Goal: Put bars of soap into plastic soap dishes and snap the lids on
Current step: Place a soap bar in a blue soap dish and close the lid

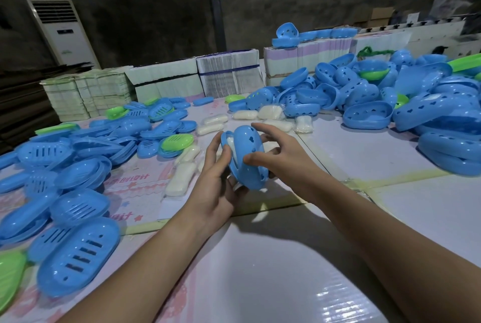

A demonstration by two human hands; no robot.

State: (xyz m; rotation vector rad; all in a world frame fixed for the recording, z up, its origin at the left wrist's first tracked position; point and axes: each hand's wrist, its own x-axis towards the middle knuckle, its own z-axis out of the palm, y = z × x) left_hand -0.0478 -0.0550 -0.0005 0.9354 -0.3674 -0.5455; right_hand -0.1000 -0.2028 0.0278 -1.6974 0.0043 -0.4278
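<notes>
**Soap dish held in both hands**

Your left hand (pixel 217 187) and right hand (pixel 283 158) both grip one blue dish (pixel 251 156) above the tabletop (pixel 260 257). White soap (pixel 230 144) shows inside it, and the lid (pixel 226 140) is partly on. Wrapped soap bars (pixel 182 178) lie just behind. Lids (pixel 78 255) pile left, dishes (pixel 368 114) pile right.

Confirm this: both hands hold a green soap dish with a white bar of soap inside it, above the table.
Not quite: the soap dish is blue, not green. The head view shows the left hand and right hand holding it above the table, white soap inside.
</notes>
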